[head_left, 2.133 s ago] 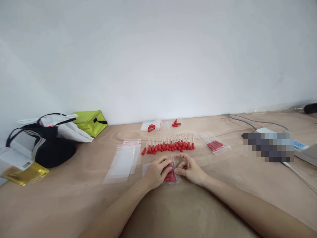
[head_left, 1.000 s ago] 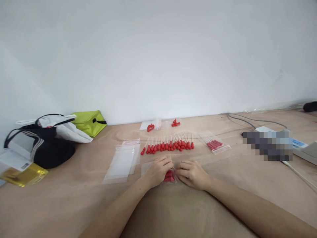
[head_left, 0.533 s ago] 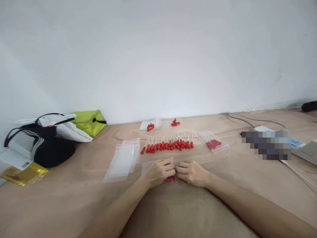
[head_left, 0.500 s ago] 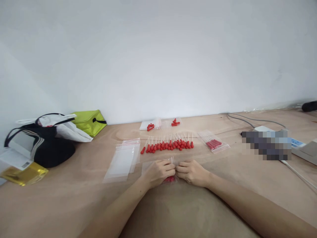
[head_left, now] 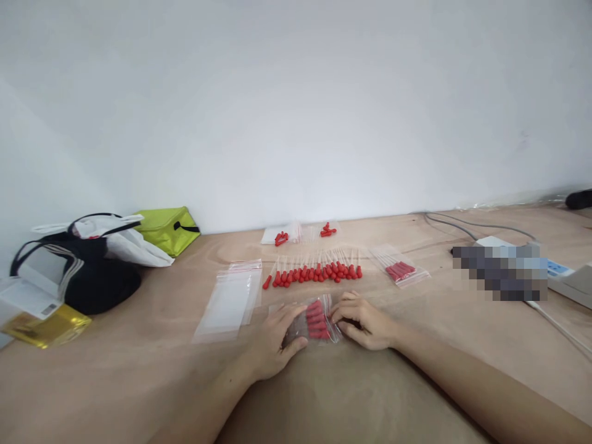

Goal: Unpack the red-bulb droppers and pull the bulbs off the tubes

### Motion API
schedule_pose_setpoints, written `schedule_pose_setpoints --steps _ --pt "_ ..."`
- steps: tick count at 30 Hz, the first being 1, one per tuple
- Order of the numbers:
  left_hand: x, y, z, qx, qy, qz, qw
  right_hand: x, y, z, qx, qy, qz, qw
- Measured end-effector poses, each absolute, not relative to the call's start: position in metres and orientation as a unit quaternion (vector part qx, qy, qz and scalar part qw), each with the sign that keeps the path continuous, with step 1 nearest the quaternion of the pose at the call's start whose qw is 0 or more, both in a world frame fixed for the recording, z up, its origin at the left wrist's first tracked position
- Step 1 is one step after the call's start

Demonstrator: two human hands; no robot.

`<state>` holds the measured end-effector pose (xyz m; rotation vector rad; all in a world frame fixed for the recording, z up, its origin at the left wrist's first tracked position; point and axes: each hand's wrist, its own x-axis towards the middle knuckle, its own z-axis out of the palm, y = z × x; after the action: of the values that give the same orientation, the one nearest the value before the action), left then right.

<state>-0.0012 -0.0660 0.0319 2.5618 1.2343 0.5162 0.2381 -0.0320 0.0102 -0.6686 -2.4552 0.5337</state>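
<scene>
A clear zip bag (head_left: 327, 338) lies flat in front of me with several red-bulbed droppers (head_left: 317, 319) in it, bulbs toward the right. My left hand (head_left: 280, 339) rests over the bag's left part, thumb and fingers spread, hiding the droppers' stems. At the bag's right edge is my right hand (head_left: 365, 320); its fingers are loosely curved, with a gap between thumb and forefinger, and the fingertips touch or nearly touch the bag. Beyond both hands, a row of loose droppers (head_left: 319, 271) lies with red bulbs toward me and thin clear stems toward the wall.
Flat zip bags (head_left: 226, 302) lie at left, a filled dropper bag (head_left: 401, 270) at right. Loose red bulbs (head_left: 281, 238) sit on plastic near the wall. Farther left are a black bag (head_left: 102, 283), green bag (head_left: 166, 229) and yellow bottle (head_left: 55, 327); a power strip (head_left: 557, 268) stands right.
My left hand has slid left and spread its fingers, uncovering the red bulbs in the bag. My right hand has moved slightly right, its fingers loosening from the bag's edge.
</scene>
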Motion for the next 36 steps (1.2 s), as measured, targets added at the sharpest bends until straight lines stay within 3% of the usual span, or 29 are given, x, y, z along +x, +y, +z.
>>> schedule_pose_setpoints --steps 8,15,26,36 --pt "-0.005 -0.067 0.035 0.865 0.448 0.146 0.174 0.229 -0.026 0.001 -0.322 -0.854 0.265 0.310" --pt "-0.005 -0.066 0.032 0.857 0.462 0.146 0.176 0.235 -0.028 0.004 -0.342 -0.873 0.236 0.255" --pt "0.008 -0.063 0.030 0.866 0.438 0.189 0.152 0.231 -0.028 0.009 -0.378 -0.829 0.303 0.280" --pt "0.010 -0.060 0.027 0.866 0.442 0.183 0.149 0.225 -0.036 0.014 -0.395 -0.834 0.274 0.270"
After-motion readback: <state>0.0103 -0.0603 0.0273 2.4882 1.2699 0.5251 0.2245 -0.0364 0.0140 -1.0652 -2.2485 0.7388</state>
